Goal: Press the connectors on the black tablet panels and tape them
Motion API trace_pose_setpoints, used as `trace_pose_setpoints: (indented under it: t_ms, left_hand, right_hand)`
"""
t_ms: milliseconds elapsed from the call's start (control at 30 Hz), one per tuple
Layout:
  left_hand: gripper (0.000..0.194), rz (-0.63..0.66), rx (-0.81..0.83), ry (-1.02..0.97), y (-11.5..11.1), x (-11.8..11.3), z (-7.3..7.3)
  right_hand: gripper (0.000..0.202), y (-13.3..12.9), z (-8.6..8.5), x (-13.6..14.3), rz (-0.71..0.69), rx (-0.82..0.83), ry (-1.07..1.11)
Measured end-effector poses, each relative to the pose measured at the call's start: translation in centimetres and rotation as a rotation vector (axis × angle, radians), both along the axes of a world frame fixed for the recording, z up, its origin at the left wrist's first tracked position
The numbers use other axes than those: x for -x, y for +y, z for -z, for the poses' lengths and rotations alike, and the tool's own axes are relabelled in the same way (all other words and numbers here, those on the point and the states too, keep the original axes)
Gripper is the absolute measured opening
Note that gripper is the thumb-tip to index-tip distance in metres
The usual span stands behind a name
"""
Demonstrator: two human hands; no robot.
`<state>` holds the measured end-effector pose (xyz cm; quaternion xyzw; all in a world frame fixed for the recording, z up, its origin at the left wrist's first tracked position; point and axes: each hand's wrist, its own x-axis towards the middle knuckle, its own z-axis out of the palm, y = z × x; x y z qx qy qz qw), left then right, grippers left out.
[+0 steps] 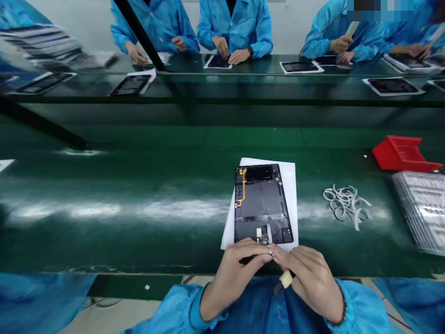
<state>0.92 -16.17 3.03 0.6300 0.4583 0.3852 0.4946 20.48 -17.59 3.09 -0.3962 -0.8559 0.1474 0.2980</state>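
Pinching at a narrow pale strip (269,231), the left hand (236,271) and the right hand (313,276) meet just off the near edge of an opened tablet (262,199). The left grip has thumb and forefinger drawn together where the strip seems to end. The right grip closes in from the other side, its fingertips touching or almost touching the left's; the spot is too small to tell which. The right hand also holds a pale block (286,279) with a dark end, which shows beneath its fingers.

The strip lies over the tablet's near end, beside a small circuit board (263,239). The step in hand looks like close fingertip work on that strip, and the next move likely calls for a light touch and steady fingers, since the board's parts sit so near.

The tablet lies inside-up on a white sheet (291,195), an orange ribbon (244,185) bent along its left side. The sheet rests on the green surface (121,181). Well apart to the right is a heap of curled white strips (342,199); farther right stands a stack of clear trays (426,208), a red bin (401,155) just behind it. Beyond, more opened tablets (134,85) lie on a dark ledge (208,86), and people (234,28) in blue coats work behind it.
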Motion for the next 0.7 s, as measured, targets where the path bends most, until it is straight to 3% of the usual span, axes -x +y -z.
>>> trace_pose_setpoints:
  t_ms: [200, 300, 400, 567, 700]
  left_hand:
    - [0.017, 0.134, -0.504, 0.148, 0.8, -1.0, -0.3]
    - [0.014, 0.138, -0.650, 0.270, 1.0, -1.2, -0.2]
    - [0.013, 0.152, -0.658, 0.334, 1.0, -1.0, -0.1]
    - [0.014, 0.120, -0.610, 0.284, 0.9, -0.2, 0.1]
    - [0.015, 0.125, -0.638, 0.391, 0.6, -0.1, 0.0]
  right_hand:
    - [0.039, -0.4, -2.2, -0.6, 0.035, -0.118, -0.266]
    - [0.038, -0.4, -2.5, -0.3, 0.060, -0.182, -0.369]
    - [0.037, -0.3, -2.3, 0.0, 0.098, -0.207, -0.379]
    - [0.038, 0.1, -2.2, 0.1, 0.045, -0.089, -0.279]
    - [0.038, 0.0, -2.4, 0.5, 0.041, -0.121, -0.346]
